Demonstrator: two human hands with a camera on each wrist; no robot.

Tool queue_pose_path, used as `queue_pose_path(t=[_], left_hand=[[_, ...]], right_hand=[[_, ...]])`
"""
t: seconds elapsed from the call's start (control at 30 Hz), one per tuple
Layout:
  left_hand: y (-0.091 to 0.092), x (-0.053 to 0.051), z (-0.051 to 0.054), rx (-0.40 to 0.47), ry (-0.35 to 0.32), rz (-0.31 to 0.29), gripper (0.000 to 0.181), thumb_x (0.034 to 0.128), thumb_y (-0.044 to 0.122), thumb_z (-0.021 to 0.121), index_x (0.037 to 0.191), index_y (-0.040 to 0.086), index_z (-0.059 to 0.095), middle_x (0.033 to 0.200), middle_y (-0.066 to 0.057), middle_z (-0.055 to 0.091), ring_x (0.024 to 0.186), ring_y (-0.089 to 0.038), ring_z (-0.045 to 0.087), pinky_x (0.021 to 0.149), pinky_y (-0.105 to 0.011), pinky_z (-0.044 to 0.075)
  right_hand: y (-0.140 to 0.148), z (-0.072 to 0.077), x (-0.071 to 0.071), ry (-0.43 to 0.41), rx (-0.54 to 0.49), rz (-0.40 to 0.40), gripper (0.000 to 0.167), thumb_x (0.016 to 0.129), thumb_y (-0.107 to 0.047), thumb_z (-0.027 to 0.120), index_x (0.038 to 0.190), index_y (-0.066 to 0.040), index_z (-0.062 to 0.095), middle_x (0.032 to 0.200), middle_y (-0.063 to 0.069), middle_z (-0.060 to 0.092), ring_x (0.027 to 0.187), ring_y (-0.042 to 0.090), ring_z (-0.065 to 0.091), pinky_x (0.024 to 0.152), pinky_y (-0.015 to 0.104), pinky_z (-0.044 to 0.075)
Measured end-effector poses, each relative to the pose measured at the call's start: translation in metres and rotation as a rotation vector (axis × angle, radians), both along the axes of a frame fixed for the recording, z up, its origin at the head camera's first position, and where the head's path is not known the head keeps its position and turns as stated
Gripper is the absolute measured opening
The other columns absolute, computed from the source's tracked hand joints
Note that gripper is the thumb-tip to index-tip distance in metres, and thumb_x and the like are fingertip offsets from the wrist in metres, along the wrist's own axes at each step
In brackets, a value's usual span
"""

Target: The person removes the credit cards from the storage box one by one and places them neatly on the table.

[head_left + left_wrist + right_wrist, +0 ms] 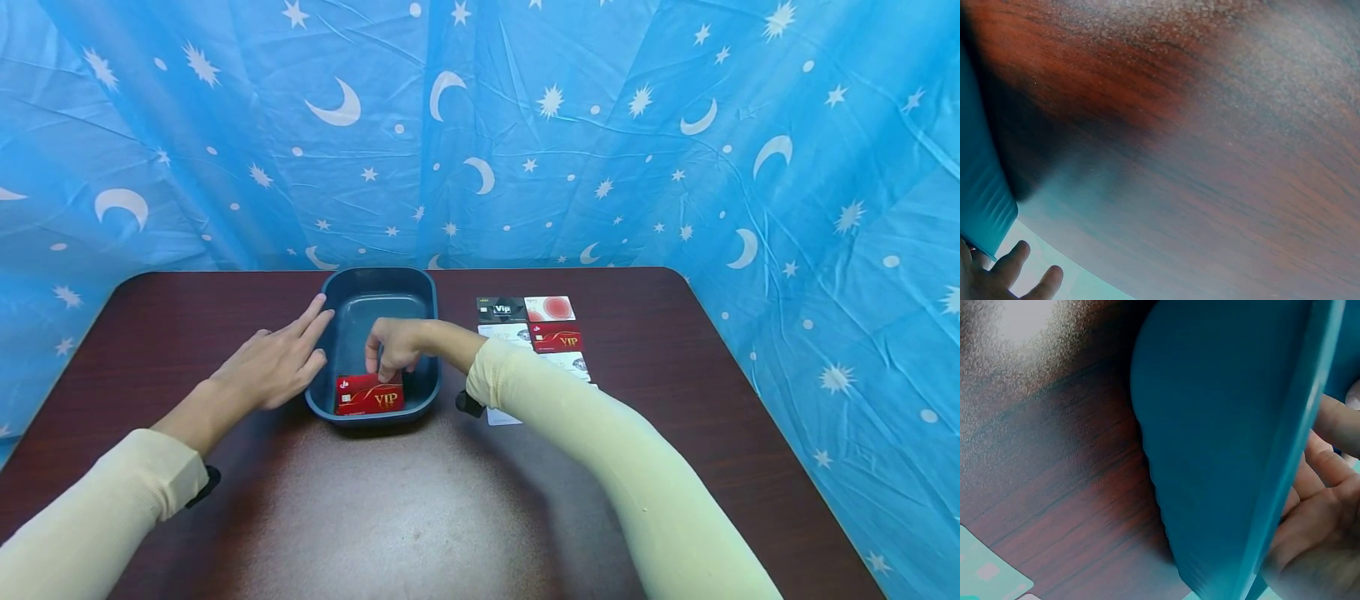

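A dark blue tray [373, 283] with raised sides stands on the table. Inside its near end is a red VIP card [369, 398], printed face showing. My right hand [396, 343] reaches over the tray's right wall and pinches the card's upper edge, the thumb overlapping its face. In the right wrist view the tray's side [1222, 425] hides part of that hand [1322, 506]. My left hand [273, 364] lies along the left rim with fingers fairly straight. Its fingers [1015, 262] show at the tray's corner in the left wrist view.
Right of the tray, several cards lie in two columns, among them a black Vip card [501, 310], a white card with a red circle [550, 308] and another red VIP card [556, 337]. My right forearm covers some. A blue curtain [480, 125] hangs behind the table [315, 517].
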State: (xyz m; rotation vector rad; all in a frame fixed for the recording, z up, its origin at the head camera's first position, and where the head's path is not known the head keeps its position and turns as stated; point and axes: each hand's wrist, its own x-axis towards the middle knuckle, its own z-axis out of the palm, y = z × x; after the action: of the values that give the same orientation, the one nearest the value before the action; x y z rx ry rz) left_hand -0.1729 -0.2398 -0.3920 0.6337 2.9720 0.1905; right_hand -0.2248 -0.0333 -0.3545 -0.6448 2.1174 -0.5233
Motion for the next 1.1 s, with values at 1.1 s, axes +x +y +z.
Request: queue_pose_path(t=[1.1], left_hand=[[-0.001, -0.001, -0.002, -0.022, -0.006, 0.019, 0.062, 0.1008, 0.027, 0.037, 0.154, -0.004, 0.026, 0.163, -0.024, 0.013, 0.129, -0.047, 0.049, 0.096, -0.066, 0.043]], right_hand=[[0.081, 0.055, 0.02, 0.222, -0.365, -0.025, 0.014, 0.091, -0.002, 0.069, 0.105, -0.002, 0.066, 0.086, 0.004, 0.073, 0.083, 0.015, 0.069, 0.079, 0.024, 0.055]])
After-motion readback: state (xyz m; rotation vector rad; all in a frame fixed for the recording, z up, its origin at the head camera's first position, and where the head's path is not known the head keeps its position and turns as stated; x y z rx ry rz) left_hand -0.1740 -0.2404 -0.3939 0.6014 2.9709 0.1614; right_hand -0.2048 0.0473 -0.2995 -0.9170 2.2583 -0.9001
